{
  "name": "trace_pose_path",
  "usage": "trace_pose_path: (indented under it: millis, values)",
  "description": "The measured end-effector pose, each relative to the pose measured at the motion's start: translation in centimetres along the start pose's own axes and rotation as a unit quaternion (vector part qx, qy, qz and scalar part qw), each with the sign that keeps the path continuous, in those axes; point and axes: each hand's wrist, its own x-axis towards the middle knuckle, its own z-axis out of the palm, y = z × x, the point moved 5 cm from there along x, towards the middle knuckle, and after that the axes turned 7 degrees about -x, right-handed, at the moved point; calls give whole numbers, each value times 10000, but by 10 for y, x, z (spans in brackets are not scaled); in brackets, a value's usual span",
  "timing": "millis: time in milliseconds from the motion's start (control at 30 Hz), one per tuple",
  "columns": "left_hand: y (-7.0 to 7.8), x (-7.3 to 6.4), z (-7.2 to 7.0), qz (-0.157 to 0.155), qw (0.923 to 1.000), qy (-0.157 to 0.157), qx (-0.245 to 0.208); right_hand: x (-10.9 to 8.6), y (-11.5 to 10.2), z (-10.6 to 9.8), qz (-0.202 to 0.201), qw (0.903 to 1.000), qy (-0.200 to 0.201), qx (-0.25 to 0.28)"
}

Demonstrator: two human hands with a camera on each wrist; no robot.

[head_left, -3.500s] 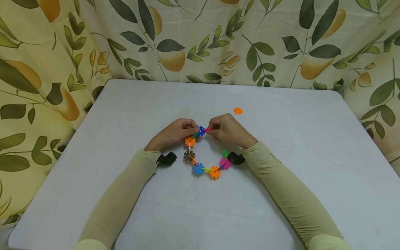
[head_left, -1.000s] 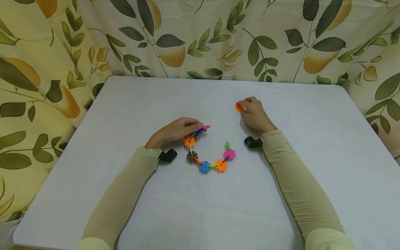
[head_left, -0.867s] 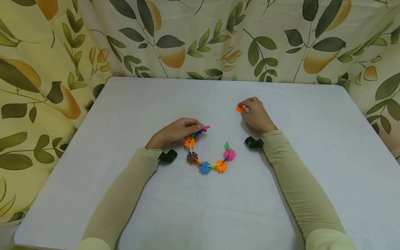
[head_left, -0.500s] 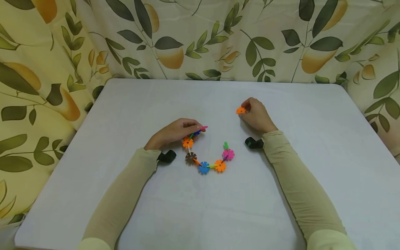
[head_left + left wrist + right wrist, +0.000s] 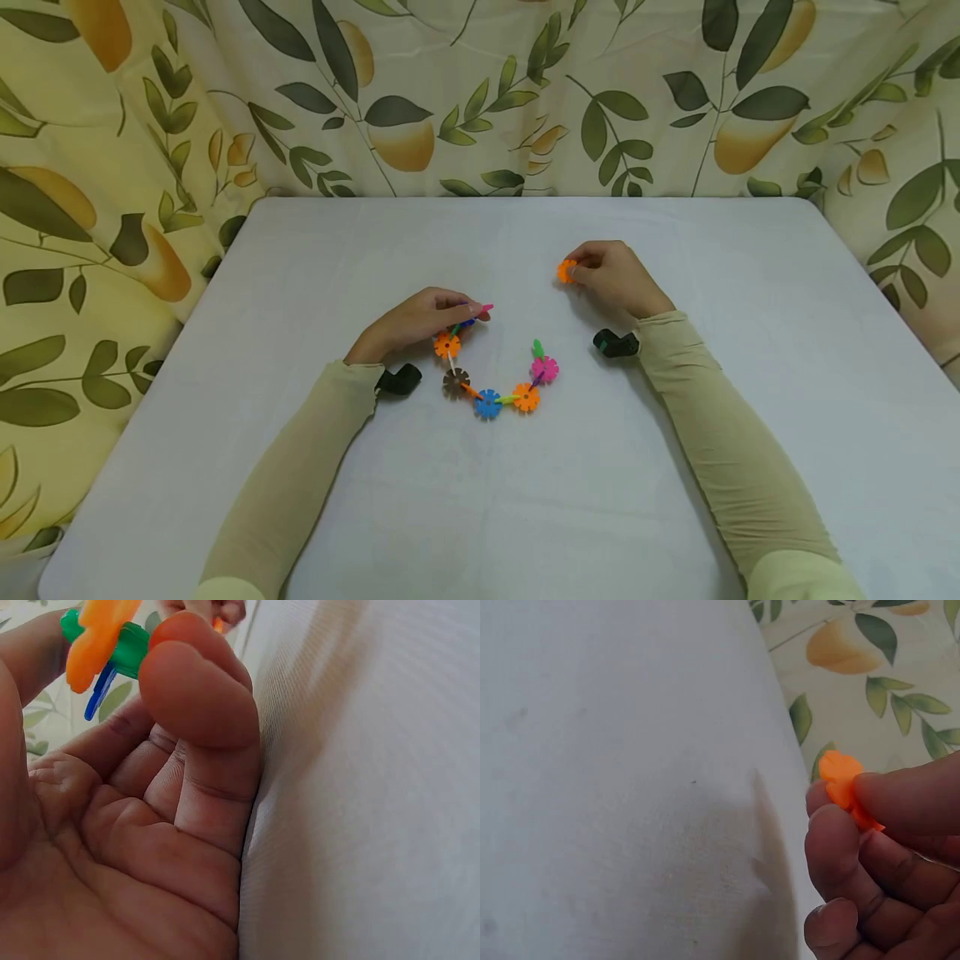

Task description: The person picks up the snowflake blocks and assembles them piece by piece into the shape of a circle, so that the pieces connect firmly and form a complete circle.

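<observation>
A curved chain of interlocking plastic flower discs (image 5: 487, 404) lies on the table, its gap facing the upper right. My left hand (image 5: 424, 318) pinches one end, around a dark blue disc (image 5: 468, 322) mostly covered by the fingers; a pink disc (image 5: 487, 308) pokes out past the fingertips. Green (image 5: 132, 649) and orange (image 5: 101, 645) discs of the chain show in the left wrist view. Farther back and to the right, my right hand (image 5: 618, 275) holds a loose orange flower disc (image 5: 566, 272) between thumb and fingers. The chain's other end is a green disc (image 5: 537, 348).
A white cloth covers the table (image 5: 480, 508). Behind it and at the sides hangs a leaf-and-fruit patterned curtain (image 5: 405, 142). Black wrist cameras (image 5: 615, 342) sit at both sleeve cuffs.
My right hand has left the pink disc, moved back and right, and picked up the loose orange disc. Lately it has turned that disc to face the camera. My left hand stays on the chain.
</observation>
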Motion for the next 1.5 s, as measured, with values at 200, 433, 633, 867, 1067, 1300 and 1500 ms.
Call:
trace_pose_path:
  millis: [200, 433, 633, 867, 1067, 1300, 1500]
  values:
    - [0, 0, 0, 83, 9999, 34, 85, -4, -3, -2, 193, 9974, -228, 662]
    - [-1, 1, 0, 131, 9998, 7, 123, -7, -11, 2, 288, 9947, -363, 920]
    - [0, 1, 0, 183, 9998, -4, 124, -10, -21, 6, 195, 9944, -481, 926]
    - [0, 1, 1, 126, 9998, -47, 144, -11, -33, 9, 29, 9939, -559, 949]
    - [1, 1, 1, 90, 9998, -90, 162, -12, -42, 16, -126, 9927, -725, 952]
    - [2, 0, 3, 150, 9997, -117, 129, -13, -51, 21, -288, 9931, -817, 791]
    - [2, 1, 2, 200, 9996, -100, 162, -14, -54, 23, -336, 9922, -868, 829]
